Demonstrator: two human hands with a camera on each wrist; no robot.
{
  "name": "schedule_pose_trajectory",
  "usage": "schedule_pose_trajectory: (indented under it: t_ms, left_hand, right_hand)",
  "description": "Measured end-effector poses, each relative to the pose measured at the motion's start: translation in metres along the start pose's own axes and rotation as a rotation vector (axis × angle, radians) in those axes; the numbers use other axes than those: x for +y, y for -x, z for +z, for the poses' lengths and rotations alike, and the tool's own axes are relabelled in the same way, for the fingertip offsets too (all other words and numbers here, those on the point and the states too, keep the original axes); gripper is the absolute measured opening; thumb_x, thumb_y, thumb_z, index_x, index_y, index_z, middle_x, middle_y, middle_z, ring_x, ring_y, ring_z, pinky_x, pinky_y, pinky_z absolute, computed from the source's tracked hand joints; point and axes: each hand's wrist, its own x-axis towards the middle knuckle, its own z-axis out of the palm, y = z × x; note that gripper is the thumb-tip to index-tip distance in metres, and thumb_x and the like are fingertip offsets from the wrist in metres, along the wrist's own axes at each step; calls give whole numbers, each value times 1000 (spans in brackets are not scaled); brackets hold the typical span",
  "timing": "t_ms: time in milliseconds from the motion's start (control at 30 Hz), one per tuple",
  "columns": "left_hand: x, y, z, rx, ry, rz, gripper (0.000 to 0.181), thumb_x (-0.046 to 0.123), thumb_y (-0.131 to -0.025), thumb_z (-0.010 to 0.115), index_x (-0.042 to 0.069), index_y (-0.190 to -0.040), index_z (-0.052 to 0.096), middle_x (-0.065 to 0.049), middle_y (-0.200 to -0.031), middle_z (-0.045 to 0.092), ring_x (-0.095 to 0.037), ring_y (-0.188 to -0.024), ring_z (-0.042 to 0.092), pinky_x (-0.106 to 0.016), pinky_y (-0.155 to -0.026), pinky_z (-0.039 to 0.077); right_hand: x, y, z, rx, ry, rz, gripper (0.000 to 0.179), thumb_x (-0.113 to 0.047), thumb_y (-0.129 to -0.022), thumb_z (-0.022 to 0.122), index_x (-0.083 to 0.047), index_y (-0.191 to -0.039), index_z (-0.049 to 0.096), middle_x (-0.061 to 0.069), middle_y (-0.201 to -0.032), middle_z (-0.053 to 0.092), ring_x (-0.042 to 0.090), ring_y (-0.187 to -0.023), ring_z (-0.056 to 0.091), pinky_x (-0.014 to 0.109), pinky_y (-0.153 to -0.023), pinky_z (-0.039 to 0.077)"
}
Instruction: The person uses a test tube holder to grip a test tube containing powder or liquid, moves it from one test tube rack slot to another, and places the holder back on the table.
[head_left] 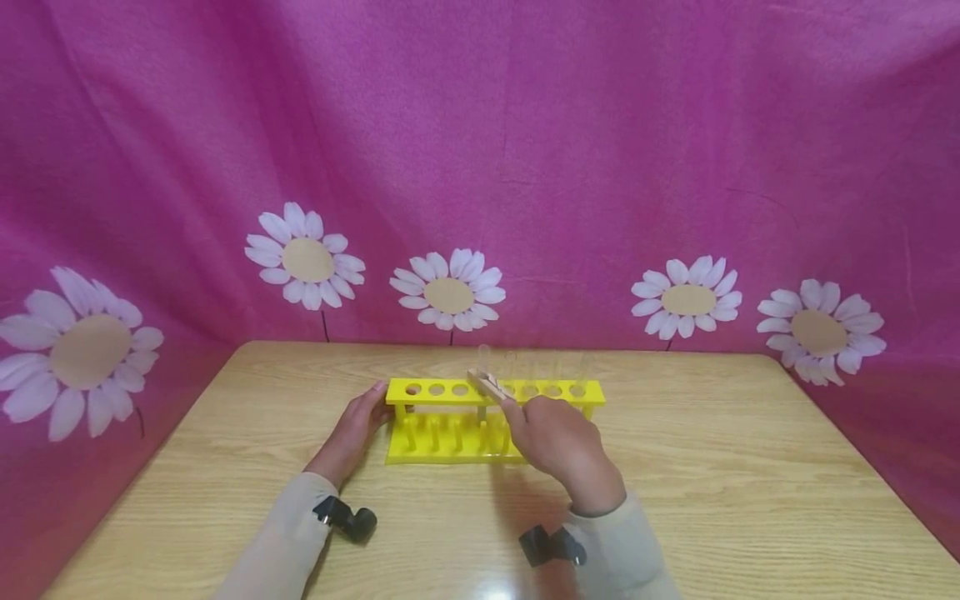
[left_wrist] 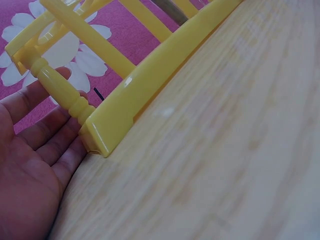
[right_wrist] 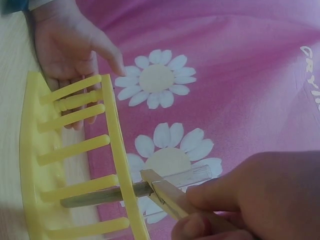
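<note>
Right hand: the right hand (head_left: 558, 437) is curled round the wooden tube holder (right_wrist: 172, 196), above the middle of the rack.
Wooden holder: its front end sits at the tube, just above the rack's top bar, and appears to clamp it.
Held tube: the dark-filled tube (right_wrist: 95, 198) passes through the top bar, its clear mouth above the holder and its lower end near the base; whether it touches down is hard to tell.
Left hand: the left hand (head_left: 358, 425) is at the rack's left end, fingers loosely extended behind the end post (left_wrist: 57, 85), not wrapped round it; firm contact cannot be confirmed.
Yellow rack: the yellow rack (head_left: 450, 457) stands upright on the bench (head_left: 712, 467).
Other tubes: several clear tubes (head_left: 582, 371) stand in the rack towards its right end.
Step in hand: probably guiding the tube through its hole with the holder; in or out cannot be judged.
Next move: calls for keeping tube and hole aligned, a sure pinch, and a steadied rack.
</note>
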Motion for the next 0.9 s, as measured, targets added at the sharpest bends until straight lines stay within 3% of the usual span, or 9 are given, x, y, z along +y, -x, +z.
schedule_pose_trajectory:
  t_ms: [900]
  left_hand:
    - [1, 1, 1, 6, 2, 8, 71, 58, -100, 29, -2, -134, 50, -16, -131, 55, -23, -118, 53, -42, -111, 34]
  right_hand:
    - [-4, 9, -14, 41, -30, -10, 46, -43, -98, 49, -11, -67, 59, 4, -57, 47, 19, -50, 41, 26, -43, 31]
